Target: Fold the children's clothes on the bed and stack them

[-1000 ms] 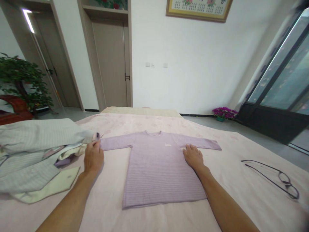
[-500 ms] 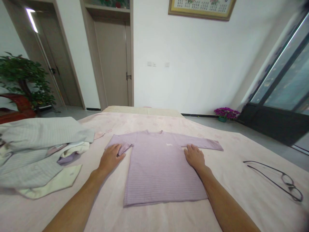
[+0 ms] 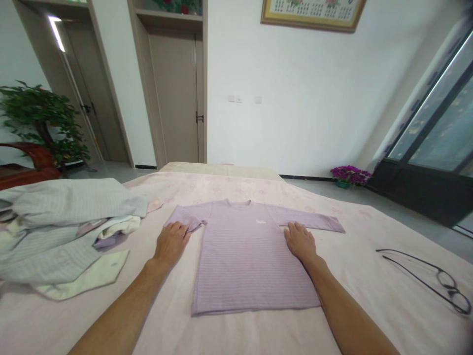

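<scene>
A lilac striped long-sleeved shirt [image 3: 254, 261] lies spread on the bed, its collar at the far end and a small white mark on the chest. My left hand [image 3: 172, 241] is at the sleeve on the left, its fingers curled down on the bunched fabric; the fingertips are partly hidden. That sleeve looks shorter and creased, while the one on the right stretches straight out. Along the right side of the shirt, just under the sleeve, my right hand [image 3: 300, 239] rests with fingers extended and lying flat.
A pile of clothes [image 3: 74, 227] in grey, white and pale green is to the left. Black-framed glasses [image 3: 430, 281] lie on the pinkish bed sheet [image 3: 354, 276] at the right. Beyond the bed are purple flowers [image 3: 350, 175], a door [image 3: 175, 93] and a leafy plant [image 3: 40, 118].
My left hand has shifted slightly, its thumb now drawn in against the fingers at the sleeve. My right hand stays in place. The whole view has turned a little to the left.
</scene>
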A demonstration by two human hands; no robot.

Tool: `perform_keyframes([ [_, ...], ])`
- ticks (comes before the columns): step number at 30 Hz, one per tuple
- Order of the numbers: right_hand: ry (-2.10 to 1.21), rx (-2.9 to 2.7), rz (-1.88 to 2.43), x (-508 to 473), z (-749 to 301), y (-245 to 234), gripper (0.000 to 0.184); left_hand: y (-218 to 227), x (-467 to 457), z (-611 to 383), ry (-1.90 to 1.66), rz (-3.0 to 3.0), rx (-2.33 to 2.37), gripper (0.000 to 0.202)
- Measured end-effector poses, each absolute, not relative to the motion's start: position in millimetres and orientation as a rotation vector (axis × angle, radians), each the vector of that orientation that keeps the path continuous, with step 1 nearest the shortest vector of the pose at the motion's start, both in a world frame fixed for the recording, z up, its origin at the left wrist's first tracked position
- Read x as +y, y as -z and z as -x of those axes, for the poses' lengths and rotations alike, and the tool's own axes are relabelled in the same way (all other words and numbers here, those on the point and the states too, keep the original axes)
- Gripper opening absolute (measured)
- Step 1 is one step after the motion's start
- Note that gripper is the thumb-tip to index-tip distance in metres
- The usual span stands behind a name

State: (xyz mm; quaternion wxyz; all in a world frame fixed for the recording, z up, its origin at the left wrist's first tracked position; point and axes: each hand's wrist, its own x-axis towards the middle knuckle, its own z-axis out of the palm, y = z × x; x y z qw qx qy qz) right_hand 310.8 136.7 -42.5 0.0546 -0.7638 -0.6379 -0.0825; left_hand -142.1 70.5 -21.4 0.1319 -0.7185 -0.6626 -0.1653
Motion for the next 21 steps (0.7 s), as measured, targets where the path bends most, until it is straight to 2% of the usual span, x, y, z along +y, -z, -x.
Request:
perform_keyframes([
  [16,0.259,-1.927,2.316,135,-310,42,0.055,13,66,131,0.269,2.028,-2.028,0.032],
  [21,0.248,-1.924,2.334,136,-310,42,0.054,16,70,132,0.285,1.995,-2.085,0.038],
])
